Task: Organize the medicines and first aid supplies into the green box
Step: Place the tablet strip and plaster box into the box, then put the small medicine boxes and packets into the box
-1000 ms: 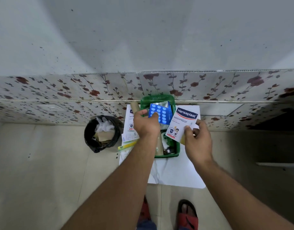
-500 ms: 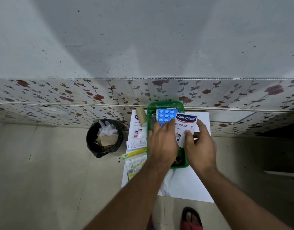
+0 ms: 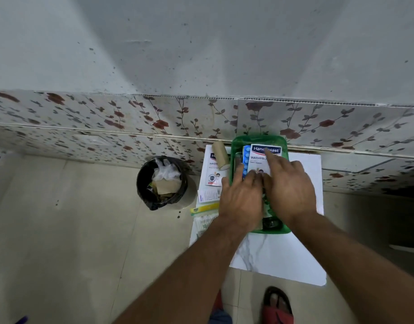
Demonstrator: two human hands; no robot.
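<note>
Hands over green box point(image 3: 235, 146): right hand point(image 3: 289, 188) grip spread, index pressing plaster pack point(image 3: 259, 160); left hand point(image 3: 242, 199) grip spread, flat beside blue blister strip point(image 3: 246, 160)

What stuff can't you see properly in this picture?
Head view, the only one:
- Lower part of the green box: covered by the left hand and right hand.
- Blue pill strip: mostly hidden under the Hansaplast pack.
- Second Hansaplast pack outside the box: partly covered by the tan roll.
- Small print on the leaflets: too small.
- Bin contents: dark, unclear.
</note>
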